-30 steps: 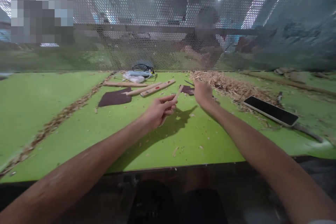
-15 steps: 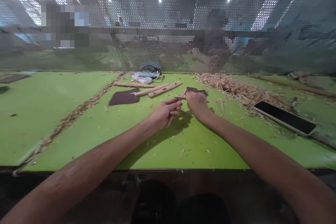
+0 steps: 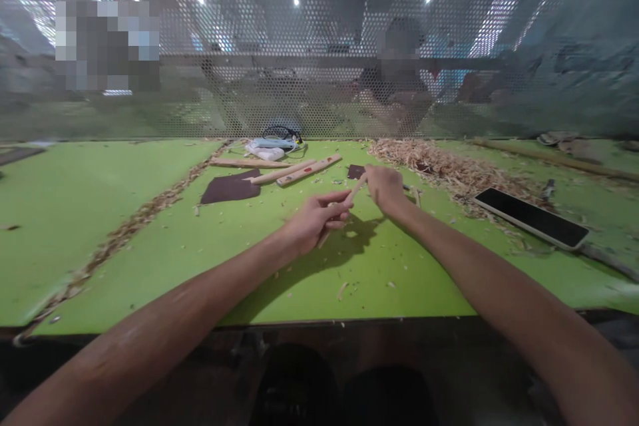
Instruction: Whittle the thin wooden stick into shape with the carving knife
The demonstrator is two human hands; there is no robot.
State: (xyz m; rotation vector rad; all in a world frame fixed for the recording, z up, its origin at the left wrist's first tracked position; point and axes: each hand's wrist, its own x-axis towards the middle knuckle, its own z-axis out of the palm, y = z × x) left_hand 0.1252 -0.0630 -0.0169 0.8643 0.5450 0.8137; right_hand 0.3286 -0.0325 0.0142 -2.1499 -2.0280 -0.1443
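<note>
Head view, wooden stick (image 3: 356, 192) (in left hand (image 3: 319, 218)), long axis slanting forward-right

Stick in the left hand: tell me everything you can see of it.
The stick is thin, straight and pale, apparently bare wood, with no markings visible at this size. The left hand grips it around the middle, hiding that part. It slants above the green table: the near end pokes out below the fingers, the far end points up and right to the right hand. Whether that hand touches it is unclear.
</note>
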